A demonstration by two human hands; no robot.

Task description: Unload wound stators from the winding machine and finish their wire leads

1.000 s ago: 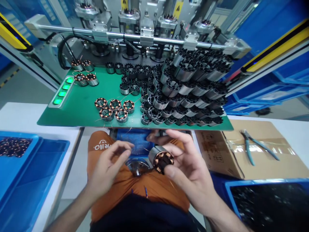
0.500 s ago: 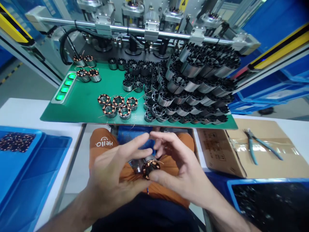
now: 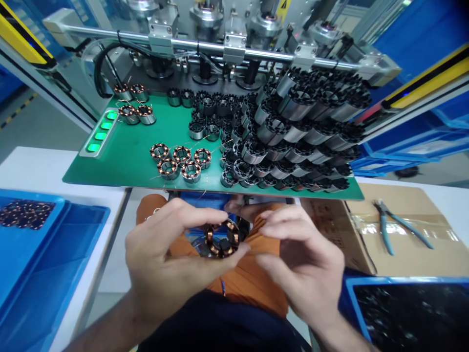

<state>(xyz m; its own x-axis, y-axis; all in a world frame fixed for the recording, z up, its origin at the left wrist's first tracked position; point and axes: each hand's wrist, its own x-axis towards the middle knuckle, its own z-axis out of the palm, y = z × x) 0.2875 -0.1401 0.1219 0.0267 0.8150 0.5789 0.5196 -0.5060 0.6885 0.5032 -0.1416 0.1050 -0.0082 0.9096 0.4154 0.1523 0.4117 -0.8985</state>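
Note:
In the head view, my left hand (image 3: pixel 172 249) grips a copper-wound motor stator (image 3: pixel 208 239) between thumb and fingers, above my lap. Its open ring faces up toward me, copper coils showing around the black centre. My right hand (image 3: pixel 300 259) is just right of the stator and apart from it, fingers curved, with a gap between thumb and forefinger. Any thin wire near its fingertips is too faint to make out. Ahead, a group of wound stators (image 3: pixel 182 155) with loose wire ends stands on the green board (image 3: pixel 110 168).
Bare stator cores (image 3: pixel 273 129) are stacked high on the board's right. Behind runs a winding machine's metal bar (image 3: pixel 208 46). A lit button panel (image 3: pixel 98 134) is at left. Cutting pliers (image 3: pixel 386 225) lie on a cardboard box (image 3: pixel 414 205). Blue bins (image 3: pixel 73 254) flank me.
My right hand has come off the stator and moved right. The stator has turned so its ring faces me more, held now by my left hand alone.

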